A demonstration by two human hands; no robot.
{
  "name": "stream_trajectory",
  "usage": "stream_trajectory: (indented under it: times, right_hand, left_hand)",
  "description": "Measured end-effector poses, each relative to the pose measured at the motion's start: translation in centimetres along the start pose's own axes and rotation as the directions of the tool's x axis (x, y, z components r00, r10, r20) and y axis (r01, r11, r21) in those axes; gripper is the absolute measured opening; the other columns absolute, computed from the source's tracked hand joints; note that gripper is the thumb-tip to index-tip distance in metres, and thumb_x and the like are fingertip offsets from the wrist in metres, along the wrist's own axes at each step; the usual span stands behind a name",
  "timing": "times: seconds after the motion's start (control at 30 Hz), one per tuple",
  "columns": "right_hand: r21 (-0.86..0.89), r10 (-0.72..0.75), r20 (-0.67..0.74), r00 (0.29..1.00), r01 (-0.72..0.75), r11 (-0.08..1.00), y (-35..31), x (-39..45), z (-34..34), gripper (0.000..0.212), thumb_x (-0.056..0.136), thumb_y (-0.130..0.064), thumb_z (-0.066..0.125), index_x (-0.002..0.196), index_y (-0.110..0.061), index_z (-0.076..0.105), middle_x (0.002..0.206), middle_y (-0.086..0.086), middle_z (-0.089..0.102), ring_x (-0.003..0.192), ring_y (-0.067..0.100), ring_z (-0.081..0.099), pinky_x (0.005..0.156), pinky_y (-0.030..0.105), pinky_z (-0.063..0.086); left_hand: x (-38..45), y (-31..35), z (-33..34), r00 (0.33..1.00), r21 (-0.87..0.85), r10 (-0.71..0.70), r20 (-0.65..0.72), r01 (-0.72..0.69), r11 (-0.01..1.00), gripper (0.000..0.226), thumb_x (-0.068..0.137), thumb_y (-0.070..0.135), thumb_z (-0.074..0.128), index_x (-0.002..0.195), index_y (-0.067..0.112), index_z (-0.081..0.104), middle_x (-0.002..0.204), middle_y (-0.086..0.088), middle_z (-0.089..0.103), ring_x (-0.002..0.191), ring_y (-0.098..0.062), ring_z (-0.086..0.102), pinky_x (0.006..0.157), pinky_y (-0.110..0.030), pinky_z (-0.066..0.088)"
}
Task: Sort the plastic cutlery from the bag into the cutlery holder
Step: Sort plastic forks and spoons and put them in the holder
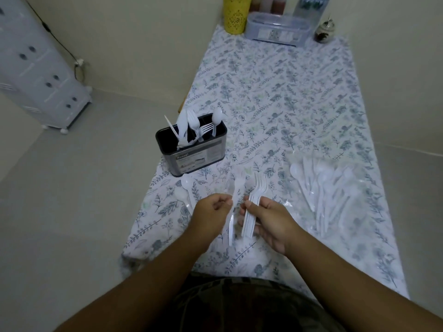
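Observation:
A dark cutlery holder [191, 152] stands at the table's left edge with white plastic knives, forks and a spoon upright in it. My right hand [271, 219] grips a stack of white forks [255, 200], tines pointing away from me. My left hand [213, 215] pinches one blurred white piece [232, 212], which looks like a knife or fork. A clear bag [328, 195] with several white spoons and other cutlery lies on the table to the right. Two loose spoons [185, 190] lie just in front of the holder.
The table carries a floral cloth [275, 97]. At its far end stand a yellow canister [236, 14], a clear lidded box [278, 28], bottles and a small jar [324, 32]. A white drawer cabinet [36, 68] stands on the floor at the left.

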State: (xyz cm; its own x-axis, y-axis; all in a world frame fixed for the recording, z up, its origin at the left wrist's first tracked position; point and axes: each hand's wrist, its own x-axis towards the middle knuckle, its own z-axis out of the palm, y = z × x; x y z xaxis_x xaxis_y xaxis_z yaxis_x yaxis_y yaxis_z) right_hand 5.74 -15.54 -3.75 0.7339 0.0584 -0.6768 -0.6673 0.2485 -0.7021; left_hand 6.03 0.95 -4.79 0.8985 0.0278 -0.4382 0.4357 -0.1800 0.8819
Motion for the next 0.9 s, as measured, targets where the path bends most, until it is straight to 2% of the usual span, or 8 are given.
stream_trajectory:
  times: [0.13,0.2,0.3,0.47,0.67,0.73,0.8,0.9]
  right_hand:
    - [-0.057,-0.009,0.067,0.998,0.013,0.998,-0.4,0.3,-0.7,0.021,0.100,-0.014,0.063,0.116,-0.004,0.072,0.108,0.022,0.076,0.102,0.040,0.074,0.094,0.058,0.057]
    - [-0.106,-0.008,0.081,0.997,0.017,0.994,-0.3,0.3,-1.0,0.021,0.100,-0.015,0.063,0.116,-0.005,0.072,0.109,0.023,0.076,0.106,0.043,0.072,0.098,0.062,0.054]
    - [-0.168,-0.041,0.128,0.991,0.062,0.984,0.0,0.3,-1.7,0.019,0.100,-0.013,0.062,0.114,-0.005,0.073,0.106,0.021,0.077,0.104,0.041,0.073,0.091,0.054,0.060]
    - [-0.395,-0.157,0.168,0.973,0.212,0.894,-0.2,0.0,-2.0,0.028,0.099,-0.026,0.065,0.075,-0.013,0.072,0.073,0.008,0.072,0.070,0.019,0.069,0.069,0.045,0.061]
    - [-0.482,-0.179,0.228,0.957,0.271,0.833,-0.1,0.0,-1.7,0.051,0.093,-0.053,0.046,0.090,-0.007,0.068,0.093,0.019,0.071,0.094,0.041,0.069,0.090,0.057,0.057]
    - [-0.483,-0.198,0.234,0.952,0.291,0.826,-0.2,0.1,-1.4,0.046,0.096,-0.045,0.050,0.085,-0.002,0.062,0.084,0.019,0.066,0.081,0.041,0.063,0.080,0.050,0.058]
    - [-0.463,-0.231,0.219,0.948,0.310,0.830,-0.4,0.2,-1.3,0.038,0.101,-0.030,0.057,0.072,-0.005,0.057,0.069,0.008,0.055,0.067,0.024,0.051,0.064,0.037,0.046]
    - [-0.389,-0.262,0.210,0.942,0.326,0.861,-1.0,0.5,-0.9,0.030,0.098,-0.021,0.066,0.068,-0.013,0.067,0.065,0.002,0.061,0.064,0.016,0.057,0.063,0.032,0.046]
  left_hand:
    - [-2.1,-0.3,1.6,0.997,-0.133,0.019,0.074,-0.009,0.991,0.026,0.099,0.015,0.061,0.121,0.025,0.071,0.094,-0.003,0.078,0.087,-0.023,0.075,0.080,-0.035,0.062]
    - [-2.4,-0.3,2.2,0.998,-0.078,0.055,0.036,-0.052,0.996,0.028,0.099,0.013,0.061,0.123,0.024,0.070,0.083,0.001,0.077,0.079,-0.014,0.074,0.074,-0.026,0.061]
    - [-2.9,0.1,2.8,0.986,0.156,0.168,-0.004,-0.165,0.974,0.030,0.099,0.014,0.060,0.126,0.023,0.068,0.089,0.009,0.074,0.073,0.009,0.066,0.067,-0.005,0.047]
    - [-3.6,0.1,4.3,0.978,0.247,0.190,-0.082,-0.164,0.955,0.025,0.099,0.019,0.057,0.118,0.021,0.073,0.085,0.002,0.076,0.074,-0.009,0.073,0.075,-0.033,0.062]
    - [-3.8,0.5,4.5,0.976,0.219,0.159,-0.151,-0.124,0.968,0.019,0.098,0.019,0.061,0.094,0.013,0.079,0.079,-0.008,0.075,0.072,-0.017,0.073,0.061,-0.013,0.054]
    - [-3.8,0.8,4.2,0.972,0.187,0.157,-0.175,-0.124,0.975,0.015,0.096,0.019,0.065,0.092,0.014,0.079,0.077,-0.003,0.076,0.071,-0.012,0.073,0.062,-0.013,0.055]
    - [-3.6,0.9,3.6,0.970,0.150,0.156,-0.189,-0.129,0.980,0.013,0.094,0.019,0.068,0.099,0.015,0.080,0.081,0.003,0.077,0.073,-0.006,0.074,0.069,-0.021,0.061]
    - [-2.8,0.9,2.6,0.966,0.106,0.166,-0.199,-0.147,0.983,0.019,0.092,0.020,0.071,0.108,0.015,0.078,0.090,0.005,0.078,0.082,-0.006,0.075,0.077,-0.033,0.063]
